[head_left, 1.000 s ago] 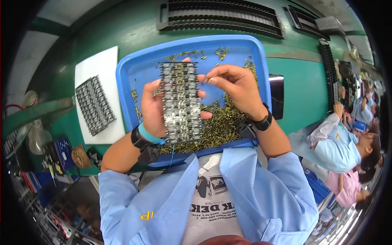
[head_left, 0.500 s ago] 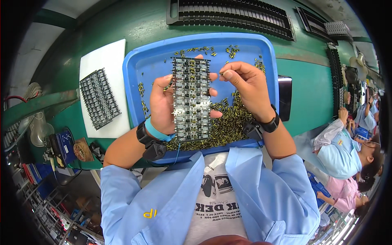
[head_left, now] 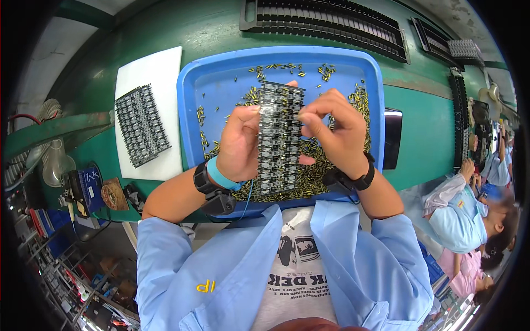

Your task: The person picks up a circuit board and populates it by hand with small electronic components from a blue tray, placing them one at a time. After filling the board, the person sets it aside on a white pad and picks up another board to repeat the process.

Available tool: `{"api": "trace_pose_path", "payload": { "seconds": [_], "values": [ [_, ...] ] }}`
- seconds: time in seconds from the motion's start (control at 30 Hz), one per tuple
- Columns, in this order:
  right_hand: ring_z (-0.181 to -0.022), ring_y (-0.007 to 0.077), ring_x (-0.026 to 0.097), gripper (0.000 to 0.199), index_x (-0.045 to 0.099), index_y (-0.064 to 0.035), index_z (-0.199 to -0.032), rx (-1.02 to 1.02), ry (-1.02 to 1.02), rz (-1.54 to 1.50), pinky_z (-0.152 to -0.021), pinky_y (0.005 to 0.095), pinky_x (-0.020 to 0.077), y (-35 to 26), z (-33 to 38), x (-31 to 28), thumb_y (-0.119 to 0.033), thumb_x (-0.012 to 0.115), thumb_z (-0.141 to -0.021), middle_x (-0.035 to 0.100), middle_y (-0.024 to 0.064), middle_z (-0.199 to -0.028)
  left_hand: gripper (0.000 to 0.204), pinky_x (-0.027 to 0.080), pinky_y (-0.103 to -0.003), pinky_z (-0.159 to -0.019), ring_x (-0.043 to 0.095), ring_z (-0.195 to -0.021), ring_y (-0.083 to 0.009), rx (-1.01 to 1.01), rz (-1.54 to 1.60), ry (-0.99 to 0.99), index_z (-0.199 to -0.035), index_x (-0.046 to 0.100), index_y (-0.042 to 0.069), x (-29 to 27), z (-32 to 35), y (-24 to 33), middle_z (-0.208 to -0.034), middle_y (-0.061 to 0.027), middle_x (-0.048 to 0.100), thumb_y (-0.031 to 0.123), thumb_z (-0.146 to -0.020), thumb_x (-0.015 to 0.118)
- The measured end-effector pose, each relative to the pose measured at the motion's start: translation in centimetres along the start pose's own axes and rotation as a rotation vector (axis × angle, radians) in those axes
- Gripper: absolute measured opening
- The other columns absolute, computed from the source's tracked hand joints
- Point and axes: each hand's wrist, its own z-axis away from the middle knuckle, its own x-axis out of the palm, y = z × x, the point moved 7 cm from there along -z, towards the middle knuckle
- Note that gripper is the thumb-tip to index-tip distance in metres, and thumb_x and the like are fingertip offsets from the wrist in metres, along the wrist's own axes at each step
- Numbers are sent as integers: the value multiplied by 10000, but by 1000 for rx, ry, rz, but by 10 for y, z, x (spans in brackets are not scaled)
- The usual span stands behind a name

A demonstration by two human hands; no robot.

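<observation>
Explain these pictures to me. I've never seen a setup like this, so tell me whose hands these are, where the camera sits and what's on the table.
There is no machine here: a person works with two bare hands. The camera is worn on that person's head and looks down; its fisheye lens bends straight edges.

The left hand holds a board, with fingers behind it. The right hand has its fingertips at the board's right edge; whether they pinch something is too small to tell.

Below is a blue tray of small yellow-and-black parts, on a green table. To its left, a second board lies on a white pad. Beyond the tray is a black rack.
</observation>
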Motion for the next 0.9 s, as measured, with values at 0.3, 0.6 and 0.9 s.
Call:
{"api": "trace_pose_path", "payload": {
  "seconds": [0.3,0.6,0.9],
  "values": [
    [-762,232,617,210,753,-49,-953,-348,0,301,-767,343,507,-33,5,14,-9,874,-786,719,46,-861,776,506,-468,-1143,639,-1290,-279,45,-96,60,-1684,264,49,-2,2,1,-1459,-165,608,431,-1019,385],
    [-779,251,605,238,750,-46,-953,-424,27,366,-741,364,529,-38,8,14,-3,880,-759,708,53,-868,783,498,-423,-1146,635,-1294,-263,37,-83,29,-1682,265,41,6,4,2,-1468,-166,606,419,-1009,397],
    [-790,259,606,251,758,-50,-954,-463,28,424,-746,367,521,-44,9,14,-18,887,-741,690,49,-858,782,503,-424,-1142,633,-1296,-270,30,-110,38,-1683,266,52,4,3,1,-1460,-174,608,412,-1003,405]
  ]
}}
